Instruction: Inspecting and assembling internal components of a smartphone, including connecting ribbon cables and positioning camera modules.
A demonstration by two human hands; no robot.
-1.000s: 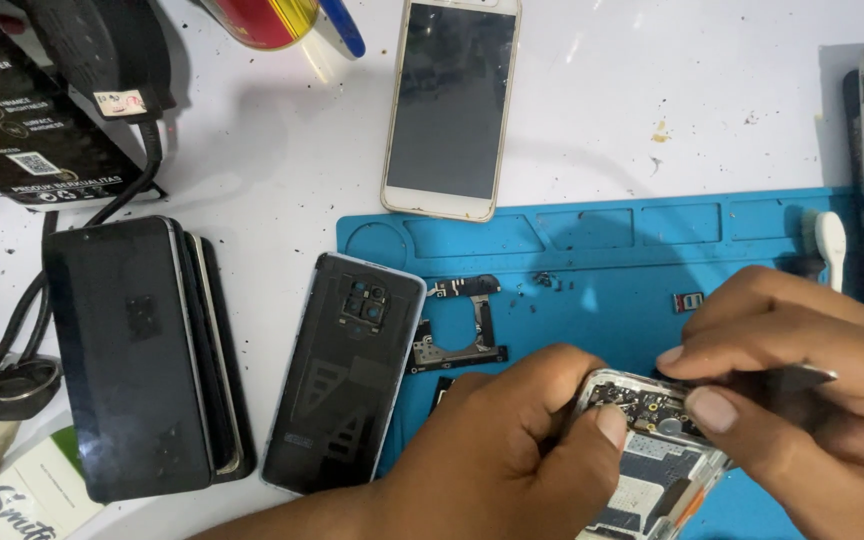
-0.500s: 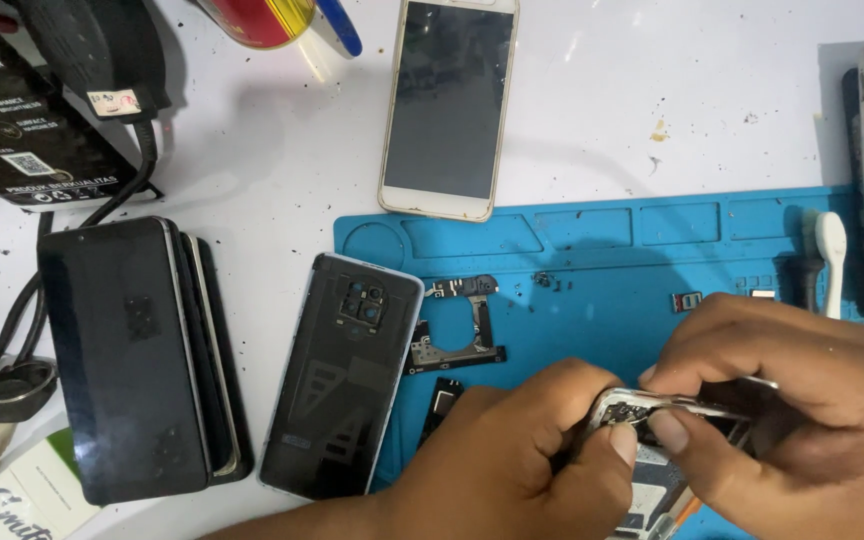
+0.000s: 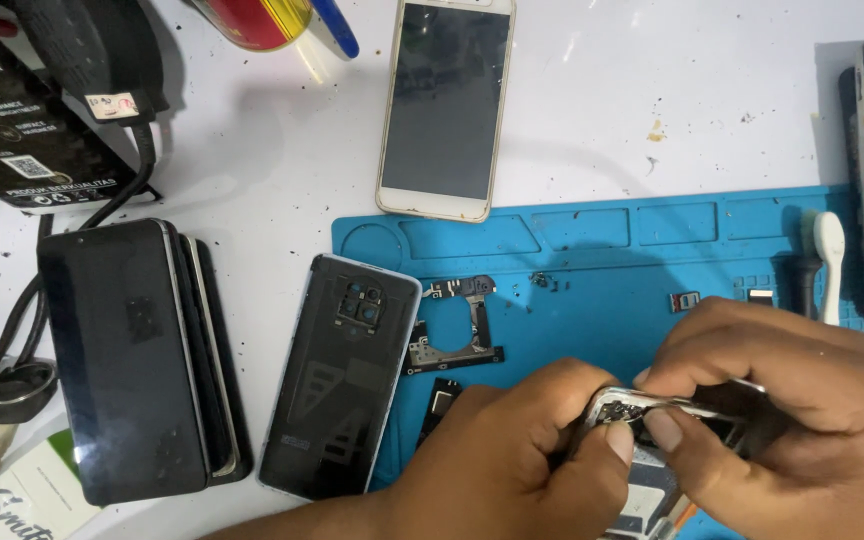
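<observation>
Left hand (image 3: 512, 455) and right hand (image 3: 792, 410): both grips clamped on the opened phone (image 3: 652, 415), held tilted above the near edge of the blue mat (image 3: 592, 280). Right thumb pressed on the phone's top edge. Black back cover (image 3: 337, 375) lies just left; white phone (image 3: 442, 105) beyond, on the table (image 3: 652, 80).

A phone (image 3: 444, 108) lies at top centre, above the mat (image 3: 592, 290). A back cover (image 3: 340, 378) overlaps the mat's left edge. Stacked phones (image 3: 137, 360) lie at the left.

Matt blue rubbery mat (image 3: 592, 300), glossy black back cover (image 3: 337, 390), glossy glass-fronted white phone (image 3: 445, 105), shiny metal phone frame (image 3: 642, 405).
</observation>
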